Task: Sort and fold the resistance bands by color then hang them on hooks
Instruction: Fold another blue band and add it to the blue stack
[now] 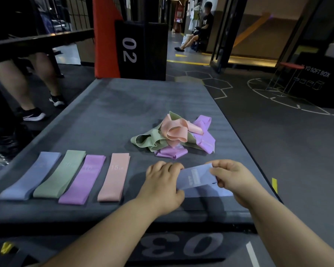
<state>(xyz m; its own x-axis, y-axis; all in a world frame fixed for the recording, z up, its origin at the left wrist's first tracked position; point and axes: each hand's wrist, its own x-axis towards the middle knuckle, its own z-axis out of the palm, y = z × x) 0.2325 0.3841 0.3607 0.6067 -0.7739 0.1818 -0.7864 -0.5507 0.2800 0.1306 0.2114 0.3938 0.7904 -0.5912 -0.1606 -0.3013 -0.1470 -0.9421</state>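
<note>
The grey padded box [123, 105] carries a row of four folded bands [66, 176], a tangled pile [172, 133] and a blue band [204, 190].

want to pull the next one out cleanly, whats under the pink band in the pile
The pink band lies on top, over a green band to its left and purple bands to its right and front. Anything deeper under it is covered and cannot be seen.

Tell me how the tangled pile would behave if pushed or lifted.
The pile looks floppy: it lies in loose curls, so lifting it would probably let parts sag and separate. Pushed, it likely drags on the mat rather than rolling.
</note>
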